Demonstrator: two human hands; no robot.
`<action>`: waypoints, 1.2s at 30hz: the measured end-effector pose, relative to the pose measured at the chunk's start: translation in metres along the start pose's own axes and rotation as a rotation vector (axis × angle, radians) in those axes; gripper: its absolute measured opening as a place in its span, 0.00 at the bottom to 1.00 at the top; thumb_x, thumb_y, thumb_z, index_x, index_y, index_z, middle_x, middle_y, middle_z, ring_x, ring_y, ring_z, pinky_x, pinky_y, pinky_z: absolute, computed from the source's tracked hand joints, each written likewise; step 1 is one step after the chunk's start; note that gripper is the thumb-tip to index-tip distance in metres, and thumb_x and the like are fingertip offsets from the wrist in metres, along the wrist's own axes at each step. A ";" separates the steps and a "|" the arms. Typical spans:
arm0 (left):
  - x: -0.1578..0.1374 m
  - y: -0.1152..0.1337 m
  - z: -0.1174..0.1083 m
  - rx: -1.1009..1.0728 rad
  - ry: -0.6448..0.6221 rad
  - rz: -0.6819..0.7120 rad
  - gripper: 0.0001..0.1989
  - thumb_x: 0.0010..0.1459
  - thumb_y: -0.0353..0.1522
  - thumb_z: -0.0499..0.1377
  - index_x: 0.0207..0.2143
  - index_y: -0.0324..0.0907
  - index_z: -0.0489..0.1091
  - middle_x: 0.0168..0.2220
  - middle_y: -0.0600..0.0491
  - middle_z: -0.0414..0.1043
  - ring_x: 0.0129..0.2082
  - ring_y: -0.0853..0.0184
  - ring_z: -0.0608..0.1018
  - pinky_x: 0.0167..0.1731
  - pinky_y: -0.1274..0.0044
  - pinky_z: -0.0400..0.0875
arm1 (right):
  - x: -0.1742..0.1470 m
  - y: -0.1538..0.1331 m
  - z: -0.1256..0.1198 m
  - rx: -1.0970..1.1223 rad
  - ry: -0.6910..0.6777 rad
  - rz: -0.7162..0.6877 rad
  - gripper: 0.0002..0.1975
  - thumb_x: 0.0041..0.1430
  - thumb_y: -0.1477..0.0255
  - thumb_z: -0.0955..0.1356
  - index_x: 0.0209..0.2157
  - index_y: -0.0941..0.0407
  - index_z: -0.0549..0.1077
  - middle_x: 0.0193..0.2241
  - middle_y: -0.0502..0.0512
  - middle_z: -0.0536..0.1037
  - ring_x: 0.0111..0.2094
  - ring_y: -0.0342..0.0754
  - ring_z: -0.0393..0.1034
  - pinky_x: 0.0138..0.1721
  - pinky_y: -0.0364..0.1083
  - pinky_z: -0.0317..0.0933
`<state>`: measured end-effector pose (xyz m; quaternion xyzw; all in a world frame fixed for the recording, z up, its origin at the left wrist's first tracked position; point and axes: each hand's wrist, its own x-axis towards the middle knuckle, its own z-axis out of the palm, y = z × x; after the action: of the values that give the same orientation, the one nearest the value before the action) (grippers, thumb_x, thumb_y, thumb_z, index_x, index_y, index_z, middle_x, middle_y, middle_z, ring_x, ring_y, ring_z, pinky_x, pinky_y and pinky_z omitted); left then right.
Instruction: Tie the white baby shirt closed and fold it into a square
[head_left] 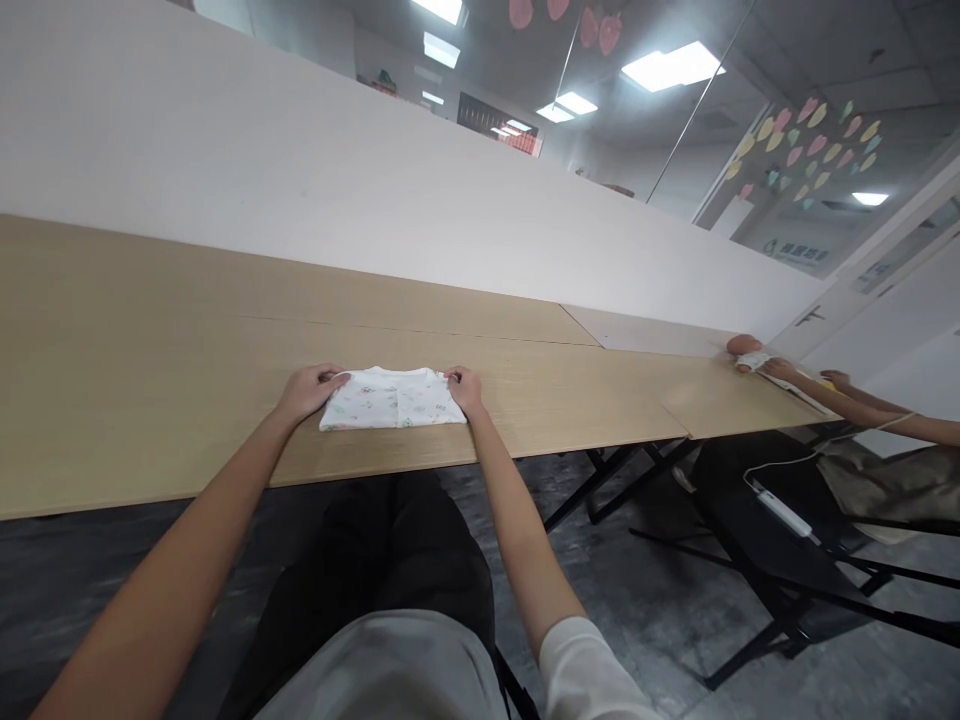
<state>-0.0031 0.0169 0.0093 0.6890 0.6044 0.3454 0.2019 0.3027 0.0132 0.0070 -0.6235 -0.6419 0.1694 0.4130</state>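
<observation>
A small white garment (396,402) with a faint printed pattern lies folded into a flat strip on the wooden table in front of me. Its far edge dips in the middle like a neckline. My left hand (309,391) is closed at the far left corner, thumb on the cloth and fingers curled. At the far right corner, my right hand (463,388) pinches the fabric between thumb and fingers. Both hands rest near the tabletop, and the garment lies flat between them.
The long wooden table (150,340) runs along a white wall (315,180) with glass above. At right, another person's hands (780,370) hold a doll (744,346). A black folding chair (772,540) bears a white power strip (784,512).
</observation>
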 end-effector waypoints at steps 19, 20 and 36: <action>-0.001 0.001 -0.001 0.006 -0.005 -0.003 0.26 0.48 0.50 0.54 0.38 0.39 0.76 0.36 0.46 0.78 0.37 0.57 0.76 0.36 0.72 0.68 | -0.001 -0.002 -0.001 0.002 -0.003 0.008 0.15 0.56 0.84 0.62 0.32 0.58 0.78 0.35 0.53 0.81 0.35 0.45 0.72 0.43 0.41 0.63; -0.001 0.001 -0.001 0.011 -0.003 -0.006 0.26 0.48 0.50 0.54 0.38 0.39 0.76 0.36 0.46 0.78 0.37 0.57 0.76 0.36 0.72 0.68 | -0.001 -0.002 -0.001 0.002 -0.007 0.008 0.15 0.56 0.84 0.62 0.33 0.58 0.78 0.35 0.54 0.81 0.35 0.45 0.72 0.43 0.41 0.63; 0.000 -0.001 0.000 0.006 0.006 -0.004 0.27 0.48 0.51 0.54 0.38 0.39 0.76 0.36 0.45 0.78 0.37 0.57 0.76 0.36 0.72 0.68 | 0.000 -0.001 -0.001 -0.002 -0.006 0.010 0.14 0.55 0.83 0.62 0.31 0.57 0.78 0.33 0.53 0.81 0.35 0.45 0.73 0.43 0.42 0.64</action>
<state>-0.0039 0.0176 0.0083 0.6874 0.6075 0.3450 0.1986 0.3028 0.0127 0.0087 -0.6267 -0.6401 0.1727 0.4096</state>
